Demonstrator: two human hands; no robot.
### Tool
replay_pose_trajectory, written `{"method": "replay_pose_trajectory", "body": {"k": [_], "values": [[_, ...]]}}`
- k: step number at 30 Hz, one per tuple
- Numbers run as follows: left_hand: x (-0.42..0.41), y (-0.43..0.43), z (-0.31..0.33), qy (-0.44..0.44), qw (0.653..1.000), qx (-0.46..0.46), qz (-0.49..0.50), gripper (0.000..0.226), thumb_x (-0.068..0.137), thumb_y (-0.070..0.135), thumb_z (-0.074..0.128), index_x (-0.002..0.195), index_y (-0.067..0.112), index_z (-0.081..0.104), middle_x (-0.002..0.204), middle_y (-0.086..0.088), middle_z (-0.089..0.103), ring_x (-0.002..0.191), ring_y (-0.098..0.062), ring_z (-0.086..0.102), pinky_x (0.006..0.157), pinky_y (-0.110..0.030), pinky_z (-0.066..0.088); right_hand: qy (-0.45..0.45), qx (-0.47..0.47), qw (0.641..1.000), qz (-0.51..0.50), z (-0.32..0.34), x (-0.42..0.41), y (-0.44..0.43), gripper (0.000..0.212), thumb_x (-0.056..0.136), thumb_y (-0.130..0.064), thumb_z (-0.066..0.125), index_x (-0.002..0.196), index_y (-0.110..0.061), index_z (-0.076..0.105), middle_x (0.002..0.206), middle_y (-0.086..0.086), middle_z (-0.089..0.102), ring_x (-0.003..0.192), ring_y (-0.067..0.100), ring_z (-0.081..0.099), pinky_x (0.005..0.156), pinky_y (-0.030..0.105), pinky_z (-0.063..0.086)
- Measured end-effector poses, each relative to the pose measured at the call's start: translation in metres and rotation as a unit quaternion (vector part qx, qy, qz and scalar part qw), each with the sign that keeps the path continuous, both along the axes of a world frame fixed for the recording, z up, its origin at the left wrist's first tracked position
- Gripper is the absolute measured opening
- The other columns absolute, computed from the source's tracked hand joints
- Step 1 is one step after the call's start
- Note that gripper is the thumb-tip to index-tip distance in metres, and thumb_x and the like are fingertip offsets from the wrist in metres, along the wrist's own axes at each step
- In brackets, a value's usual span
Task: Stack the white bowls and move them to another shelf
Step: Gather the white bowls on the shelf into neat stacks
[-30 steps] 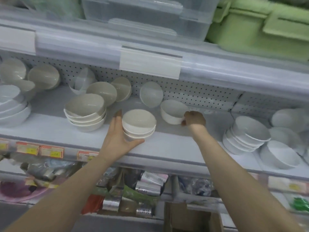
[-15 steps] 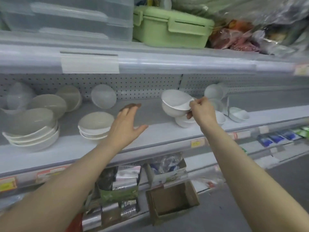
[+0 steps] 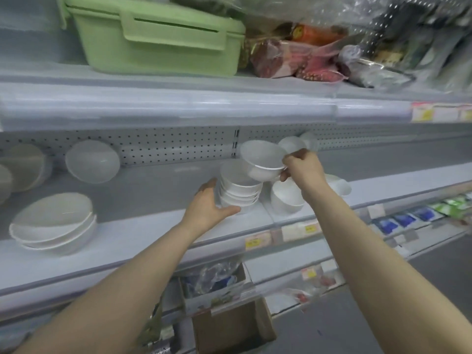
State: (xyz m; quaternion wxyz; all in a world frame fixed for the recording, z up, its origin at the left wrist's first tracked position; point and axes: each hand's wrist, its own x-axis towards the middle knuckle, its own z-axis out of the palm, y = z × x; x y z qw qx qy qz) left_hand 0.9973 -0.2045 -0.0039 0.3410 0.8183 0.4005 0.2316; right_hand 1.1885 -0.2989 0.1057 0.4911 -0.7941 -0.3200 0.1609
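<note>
My right hand (image 3: 302, 169) pinches the rim of a single white bowl (image 3: 261, 160) and holds it tilted in the air, just above and right of a stack of white bowls (image 3: 240, 189) on the grey shelf (image 3: 143, 233). My left hand (image 3: 208, 206) cups the left side and base of that stack. Another white bowl (image 3: 286, 198) stands right of the stack, partly behind my right forearm. Two more white bowls (image 3: 293, 144) lean against the pegboard behind the held bowl.
Nested wider bowls (image 3: 55, 223) sit at the shelf's left. A bowl (image 3: 92, 161) leans on the pegboard, others at the far left edge. The upper shelf carries a green lidded box (image 3: 155, 34) and plastic-wrapped goods. Below lie packaged goods and an open cardboard box (image 3: 232, 325).
The view swung to the right. My right hand carried the single bowl over the stack. My left hand went from hovering open to cupping the stack's side.
</note>
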Motion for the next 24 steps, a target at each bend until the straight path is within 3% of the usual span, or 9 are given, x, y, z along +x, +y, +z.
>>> {"method": "replay_pose_trajectory", "body": {"k": [3,6,10,14,16,19,21,24], "values": [[0.019,0.003,-0.005,-0.037,0.999,-0.018,0.011,0.086,0.072,0.042,0.085,0.141,0.020,0.040,0.139,-0.003,0.052,0.126,-0.022,0.050,0.087,-0.022,0.036,0.023,-0.007,0.999,0.031,-0.007,0.010,0.016,0.013,0.087,-0.020,0.054,0.098,-0.015,0.060,0.053,0.003,0.066,0.067,0.019,0.059,0.064,0.029,0.042],[0.033,0.007,-0.009,-0.079,0.996,-0.041,0.032,0.096,0.058,0.061,0.084,0.138,0.027,0.041,0.132,0.006,0.058,0.117,-0.014,0.057,0.087,-0.024,0.043,0.020,-0.021,0.997,0.064,-0.013,0.016,0.028,0.017,0.087,-0.019,0.056,0.102,-0.014,0.061,0.055,0.004,0.067,0.062,0.014,0.061,0.063,0.026,0.044],[0.045,0.007,-0.011,-0.118,0.990,-0.034,0.062,0.089,0.063,0.049,0.088,0.136,0.028,0.041,0.130,0.011,0.057,0.116,-0.009,0.055,0.091,-0.021,0.041,-0.007,-0.048,0.994,0.103,-0.022,0.021,0.041,0.010,0.088,-0.014,0.056,0.097,-0.012,0.061,0.058,0.005,0.065,0.040,-0.001,0.054,0.044,0.010,0.036],[0.046,0.005,-0.011,-0.127,0.988,-0.040,0.074,0.076,0.068,0.040,0.088,0.125,0.040,0.038,0.117,0.022,0.053,0.104,0.004,0.049,0.079,0.002,0.034,-0.004,-0.052,0.993,0.110,-0.036,0.026,0.049,0.011,0.086,-0.015,0.059,0.095,-0.012,0.064,0.059,0.002,0.065,0.057,0.010,0.059,0.048,0.012,0.040],[0.046,0.003,-0.008,-0.127,0.989,-0.041,0.070,0.070,0.069,0.035,0.088,0.116,0.046,0.038,0.112,0.025,0.052,0.100,0.009,0.050,0.074,0.004,0.032,-0.017,-0.055,0.992,0.116,-0.040,0.029,0.053,0.013,0.086,-0.018,0.060,0.098,-0.014,0.065,0.067,0.001,0.067,0.067,0.014,0.063,0.055,0.013,0.043],[0.045,0.002,-0.007,-0.126,0.990,-0.036,0.054,0.069,0.069,0.024,0.090,0.106,0.050,0.038,0.107,0.034,0.048,0.091,0.028,0.048,0.074,0.006,0.031,-0.064,-0.097,0.985,0.129,-0.041,0.034,0.056,0.023,0.087,-0.031,0.060,0.106,-0.019,0.064,0.091,0.002,0.069,0.088,0.023,0.063,0.070,0.026,0.041],[0.044,0.004,-0.009,-0.123,0.990,-0.037,0.054,0.069,0.068,0.027,0.090,0.110,0.048,0.039,0.109,0.034,0.048,0.091,0.023,0.048,0.076,0.007,0.031,-0.076,-0.129,0.978,0.145,-0.040,0.037,0.057,0.028,0.088,-0.039,0.057,0.110,-0.022,0.063,0.096,0.002,0.070,0.094,0.023,0.062,0.075,0.028,0.044],[0.043,0.004,-0.011,-0.114,0.991,-0.032,0.065,0.075,0.068,0.036,0.089,0.122,0.041,0.037,0.116,0.023,0.050,0.101,0.005,0.049,0.076,0.007,0.031,-0.083,-0.142,0.971,0.170,-0.041,0.038,0.059,0.025,0.090,-0.034,0.053,0.102,-0.017,0.067,0.087,0.005,0.073,0.092,0.025,0.065,0.075,0.030,0.045]]}}
